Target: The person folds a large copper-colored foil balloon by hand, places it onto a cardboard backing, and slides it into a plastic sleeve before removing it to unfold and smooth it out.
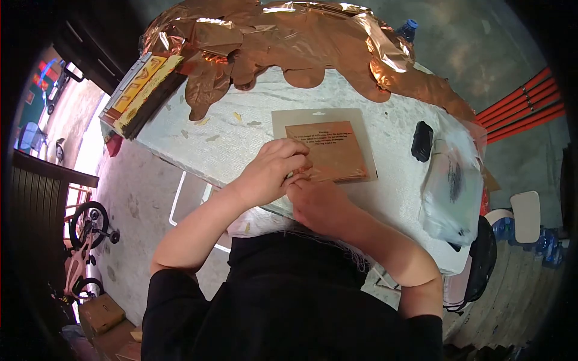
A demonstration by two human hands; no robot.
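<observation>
On the white-covered table lies a flat copper-brown packet (334,147) in a clear plastic sleeve with printed text and a hang hole at its top edge. My left hand (276,168) rests over the packet's lower left corner with its fingers curled together. Against its fingertips, my right hand (318,203) is closed just below the packet's lower edge. The fingers of both hands meet, and whatever is pinched between them is too small to make out.
Crumpled copper foil sheeting (289,39) spreads along the table's far side. A yellow box (141,93) sits at the left corner. At the right are a black object (422,141) and clear plastic bags (453,186). Small yellowish scraps (236,116) dot the cover.
</observation>
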